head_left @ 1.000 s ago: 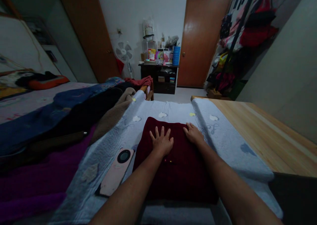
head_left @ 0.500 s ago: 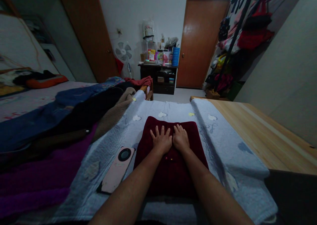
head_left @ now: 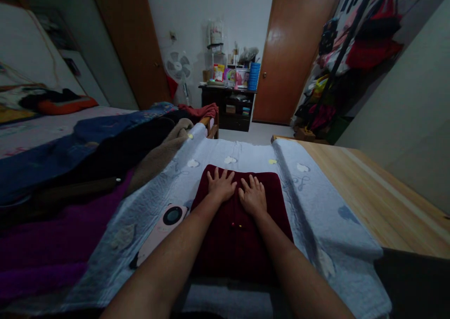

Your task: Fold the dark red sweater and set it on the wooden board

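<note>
A dark red folded cloth (head_left: 242, 248), perhaps a garment, lies flat in front of me on a light blue patterned blanket (head_left: 232, 150). Two small shiny bits sit near its middle. My left hand (head_left: 221, 187) rests palm down on the upper left of the cloth, fingers spread. Palm down too, my right hand (head_left: 253, 196) lies on the upper right part, its fingers slightly apart. Neither hand grips anything. To the left of the cloth lies a pink phone (head_left: 160, 234), back side up, partly behind my left forearm.
Heaped clothes, including a purple one (head_left: 70, 225) and a brown one (head_left: 161, 155), lie along the left. A bare wooden board (head_left: 351, 183) extends at the right. Farther off stand a fan (head_left: 178, 66), a dark cabinet (head_left: 228, 108) and a door (head_left: 281, 61).
My left hand has slid left and slightly forward over the red cloth. My right hand has shifted a little left, its fingers more spread. The camera view has tilted slightly.
</note>
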Demonstrator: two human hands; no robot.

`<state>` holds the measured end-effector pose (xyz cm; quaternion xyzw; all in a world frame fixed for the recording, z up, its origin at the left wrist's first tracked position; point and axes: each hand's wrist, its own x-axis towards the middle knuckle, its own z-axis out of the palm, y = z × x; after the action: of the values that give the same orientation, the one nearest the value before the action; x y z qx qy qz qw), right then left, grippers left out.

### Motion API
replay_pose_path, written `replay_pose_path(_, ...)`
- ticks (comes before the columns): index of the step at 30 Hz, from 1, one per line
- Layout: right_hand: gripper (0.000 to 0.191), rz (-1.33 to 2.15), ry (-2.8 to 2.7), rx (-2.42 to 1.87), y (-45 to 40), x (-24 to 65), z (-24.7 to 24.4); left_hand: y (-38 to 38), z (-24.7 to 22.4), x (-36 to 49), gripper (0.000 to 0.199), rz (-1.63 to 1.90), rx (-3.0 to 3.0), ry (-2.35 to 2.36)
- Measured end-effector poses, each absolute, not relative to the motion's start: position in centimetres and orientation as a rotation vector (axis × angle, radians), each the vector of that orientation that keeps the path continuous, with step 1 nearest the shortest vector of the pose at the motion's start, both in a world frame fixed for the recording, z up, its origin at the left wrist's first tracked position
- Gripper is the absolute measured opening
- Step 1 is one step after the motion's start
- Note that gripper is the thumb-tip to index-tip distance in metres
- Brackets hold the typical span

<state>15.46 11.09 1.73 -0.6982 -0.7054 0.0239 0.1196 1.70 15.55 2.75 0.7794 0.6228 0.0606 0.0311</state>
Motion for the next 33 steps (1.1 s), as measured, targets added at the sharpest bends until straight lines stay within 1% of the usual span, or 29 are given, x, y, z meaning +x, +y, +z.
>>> replay_pose_path(4,0.054,0.072,-2.06,-2.033,11.1,15.4,1.5,17.2,2.8,0.5,0.066,0.125,2.379,1.933)
replay_pose_path(7,0.055,0.065,-2.06,-2.028,11.1,15.4,1.4,18.0,2.9,-0.1,0.067,0.158,2.364,1.945)
replay_pose_path(13,0.054,0.057,-2.051,-2.042,11.0,15.2,1.6,18.9,4.3,-1.3,0.046,0.27,2.255,2.008)
replay_pose_path(16,0.054,0.063,-2.048,-2.058,11.0,15.1,1.7,17.3,5.5,-2.0,0.046,0.314,2.263,2.042)
replay_pose_path(19,0.054,0.05,-2.049,-2.053,11.0,15.1,1.6,13.7,5.9,-2.3,0.05,0.323,2.325,2.036)
replay_pose_path(23,0.054,0.018,-2.056,-2.038,10.9,15.2,1.6,8.8,4.5,-2.4,0.064,0.179,2.269,2.012)
replay_pose_path(25,0.054,0.008,-2.061,-2.038,10.8,15.2,1.6,7.8,3.6,-2.6,0.066,0.182,2.278,2.019)
replay_pose_path(28,0.055,0.014,-2.078,-2.052,10.7,15.1,1.8,7.8,3.4,-2.8,0.062,0.208,2.245,2.05)
replay_pose_path(31,0.054,0.016,-2.09,-2.069,10.6,15.1,1.9,8.0,4.7,-1.9,0.055,0.203,2.259,2.095)
replay_pose_path(33,0.054,0.009,-2.092,-2.072,10.5,15.2,1.9,7.3,5.7,-0.6,0.049,0.252,2.368,2.035)
